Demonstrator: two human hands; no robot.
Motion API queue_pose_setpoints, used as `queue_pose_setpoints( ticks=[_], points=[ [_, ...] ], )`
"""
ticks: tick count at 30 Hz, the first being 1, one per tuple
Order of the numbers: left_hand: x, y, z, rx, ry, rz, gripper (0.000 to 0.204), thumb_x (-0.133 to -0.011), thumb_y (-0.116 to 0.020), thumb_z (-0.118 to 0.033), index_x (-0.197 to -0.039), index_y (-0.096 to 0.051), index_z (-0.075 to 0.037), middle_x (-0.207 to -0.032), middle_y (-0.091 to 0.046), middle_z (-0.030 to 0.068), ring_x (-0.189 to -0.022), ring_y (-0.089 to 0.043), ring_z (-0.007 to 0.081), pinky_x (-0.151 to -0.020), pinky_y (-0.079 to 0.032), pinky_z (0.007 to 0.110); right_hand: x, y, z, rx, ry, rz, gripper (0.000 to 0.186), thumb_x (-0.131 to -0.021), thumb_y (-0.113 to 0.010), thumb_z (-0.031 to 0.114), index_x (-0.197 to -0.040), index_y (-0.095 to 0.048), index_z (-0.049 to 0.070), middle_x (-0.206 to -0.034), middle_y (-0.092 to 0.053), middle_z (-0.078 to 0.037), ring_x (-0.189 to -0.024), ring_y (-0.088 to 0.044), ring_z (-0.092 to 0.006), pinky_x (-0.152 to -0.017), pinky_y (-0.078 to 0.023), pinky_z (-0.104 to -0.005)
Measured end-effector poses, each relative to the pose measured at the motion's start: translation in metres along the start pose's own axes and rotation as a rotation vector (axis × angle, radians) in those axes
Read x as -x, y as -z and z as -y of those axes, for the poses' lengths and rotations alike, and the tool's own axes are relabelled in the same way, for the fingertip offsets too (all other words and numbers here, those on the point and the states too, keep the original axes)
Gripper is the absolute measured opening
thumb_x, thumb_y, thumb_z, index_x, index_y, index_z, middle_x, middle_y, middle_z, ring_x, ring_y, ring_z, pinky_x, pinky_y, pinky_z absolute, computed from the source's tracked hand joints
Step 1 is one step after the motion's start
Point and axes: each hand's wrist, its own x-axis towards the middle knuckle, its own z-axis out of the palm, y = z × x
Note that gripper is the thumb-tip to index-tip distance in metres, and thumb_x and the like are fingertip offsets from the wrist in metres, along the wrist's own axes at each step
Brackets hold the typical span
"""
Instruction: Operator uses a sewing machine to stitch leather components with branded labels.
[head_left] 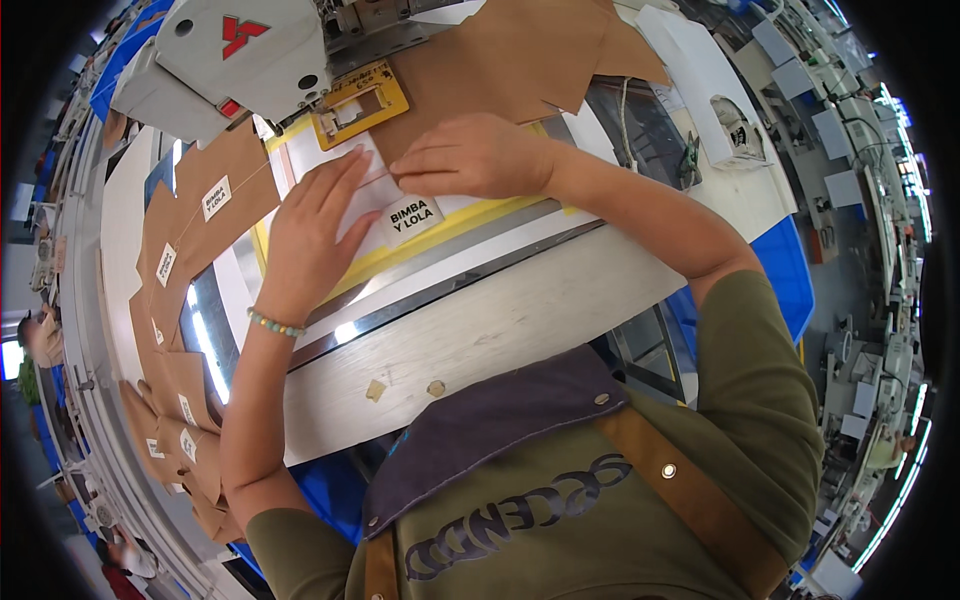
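Two hands, left (pixel 305 235) flat with fingers together, right (pixel 470 155) seemingly pinching, press a white label (pixel 410 218) near the table's (pixel 520 320) far edge; brown pieces (pixel 205 200) crowd its left edge.

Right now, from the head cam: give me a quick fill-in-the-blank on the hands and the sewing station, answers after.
1. Both hands press flat on a small white ____ with dark print.
2. The left hand has a beaded ____ on its wrist.
3. The clamp frame under the sewing machine is ____ in colour.
4. The right hand lies ____ the machine than the left hand.

Missing words: label; bracelet; yellow; nearer
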Motion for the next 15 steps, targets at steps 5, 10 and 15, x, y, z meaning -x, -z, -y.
queue_pose_setpoints(
  ticks=[5, 10, 15],
  points=[
    [-0.022, -0.032, 0.002, -0.026, -0.114, -0.017, 0.036, -0.086, -0.08, -0.008, -0.121, -0.071, -0.002, -0.115, -0.074, 0.009, -0.104, -0.07, 0.0296, -0.092, -0.059, 0.04, -0.002, 0.003, 0.005, -0.021, -0.073, 0.01, 0.014, -0.094, -0.075, 0.018, -0.106, -0.078, 0.011, -0.111, -0.077, -0.002, -0.103, -0.074, -0.0224, -0.081, -0.061, -0.0355],
    [-0.012, -0.029, 0.035, -0.32, -0.284, 0.012, 0.028, -0.084, -0.072, -0.004, -0.113, -0.069, -0.002, -0.114, -0.074, 0.0099, -0.108, -0.07, 0.0282, -0.092, -0.059, 0.04, 0.043, 0.044, -0.029, 0.348, -0.468, -0.023, 0.021, -0.097, -0.077, 0.028, -0.106, -0.079, 0.008, -0.106, -0.078, -0.006, -0.099, -0.074, -0.0263, -0.076, -0.06, -0.0378],
    [0.009, -0.009, 0.061, -0.59, -0.057, 0.132, 0.018, -0.087, -0.069, -0.007, -0.105, -0.069, -0.004, -0.104, -0.072, 0.01, -0.104, -0.07, 0.0252, -0.089, -0.06, 0.036, 0.107, 0.086, -0.084, 0.58, -1.166, -0.002, 0.027, -0.101, -0.071, 0.027, -0.117, -0.076, 0.006, -0.117, -0.076, -0.01, -0.102, -0.074, -0.0337, -0.088, -0.058, -0.0452]
  ],
)
